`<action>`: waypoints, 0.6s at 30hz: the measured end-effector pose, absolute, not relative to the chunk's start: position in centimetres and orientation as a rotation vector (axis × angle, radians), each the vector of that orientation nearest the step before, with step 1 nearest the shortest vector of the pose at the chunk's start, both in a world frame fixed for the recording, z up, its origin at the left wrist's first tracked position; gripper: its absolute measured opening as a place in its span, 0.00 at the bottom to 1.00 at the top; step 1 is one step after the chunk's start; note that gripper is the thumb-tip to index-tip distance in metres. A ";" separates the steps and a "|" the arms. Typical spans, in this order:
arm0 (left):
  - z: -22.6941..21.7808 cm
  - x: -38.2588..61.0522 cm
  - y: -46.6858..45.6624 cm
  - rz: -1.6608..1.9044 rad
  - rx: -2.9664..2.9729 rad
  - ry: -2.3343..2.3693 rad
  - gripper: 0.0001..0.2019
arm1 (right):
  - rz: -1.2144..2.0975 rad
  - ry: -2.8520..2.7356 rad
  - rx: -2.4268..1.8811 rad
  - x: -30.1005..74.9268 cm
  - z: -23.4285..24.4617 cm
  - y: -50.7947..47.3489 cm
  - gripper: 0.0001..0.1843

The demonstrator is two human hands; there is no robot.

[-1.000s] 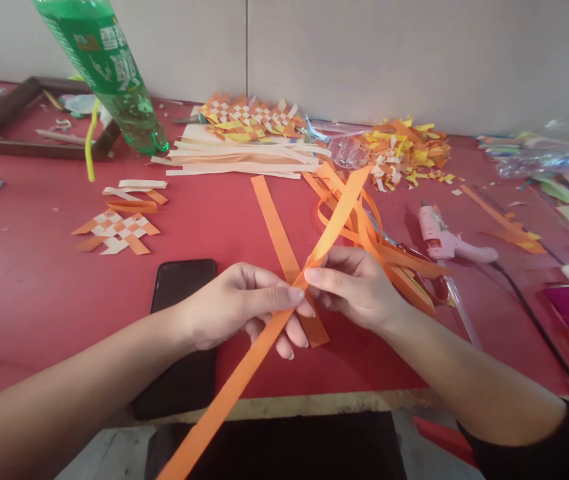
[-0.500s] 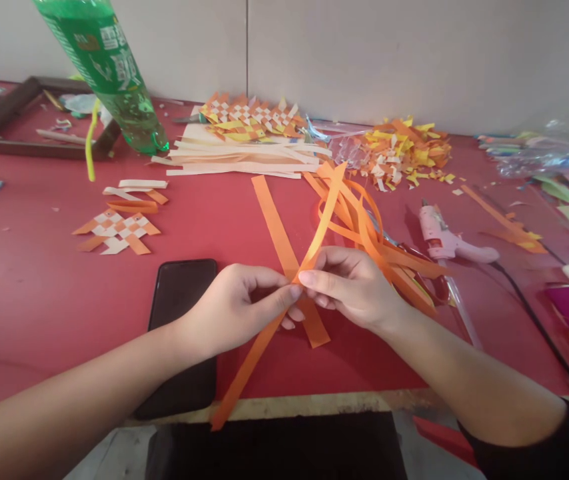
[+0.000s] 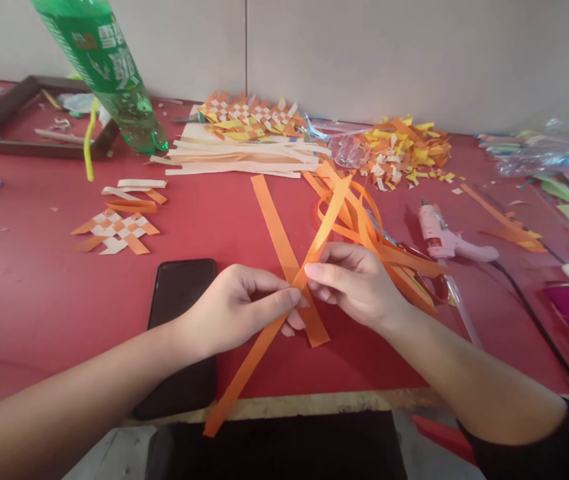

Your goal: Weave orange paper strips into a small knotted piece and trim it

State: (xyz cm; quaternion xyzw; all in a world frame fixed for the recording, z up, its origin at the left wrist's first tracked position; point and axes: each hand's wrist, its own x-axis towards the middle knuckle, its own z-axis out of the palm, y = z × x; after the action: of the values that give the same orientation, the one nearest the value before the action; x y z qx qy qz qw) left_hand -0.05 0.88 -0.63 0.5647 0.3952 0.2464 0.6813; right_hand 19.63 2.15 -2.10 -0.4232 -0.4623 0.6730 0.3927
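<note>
Between thumb and fingers, my left hand (image 3: 254, 303) pinches an orange paper strip (image 3: 244, 373) near its middle. Just up the same strip, my right hand (image 3: 352, 283) is closed on it too, thumb on top. The strip runs slantwise from the table's front edge up toward the loose pile. Beneath it, a second orange paper strip (image 3: 272, 220) lies on the red table, crossing the held one; my fingers hide part of it. A black phone (image 3: 184, 293) lies under my left forearm. Right of my right hand is a tangle of orange strips (image 3: 364, 227).
A green bottle (image 3: 109, 73) stands at back left beside a dark frame (image 3: 14, 147). Woven paper pieces (image 3: 119, 230) lie left. Cream strips (image 3: 244, 160) and paper scraps (image 3: 409, 150) are at the back. At right lie a pink glue gun (image 3: 444, 237) and its cord (image 3: 534, 313).
My right hand has slid slightly up and right along the held strip, apart from my left thumb. The strip's lower end has shifted a little down and left.
</note>
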 end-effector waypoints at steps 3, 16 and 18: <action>-0.5 0.0 0.9 0.523 1.277 0.904 0.14 | 1.701 -1.150 -1.078 19.8 -2.1 2.3 0.15; -0.5 0.2 0.9 0.581 1.351 0.944 0.15 | 1.740 -1.161 -1.059 19.4 -2.3 2.1 0.14; -0.4 0.1 0.9 0.584 1.372 0.932 0.15 | 1.730 -1.136 -1.064 19.4 -2.2 2.1 0.14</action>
State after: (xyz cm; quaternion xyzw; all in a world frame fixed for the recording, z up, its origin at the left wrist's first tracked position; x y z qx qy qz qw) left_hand 0.14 0.91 -0.38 0.6008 0.4084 0.2558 0.6378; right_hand 19.41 2.11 -2.24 -0.4199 -0.4482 0.6826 0.3960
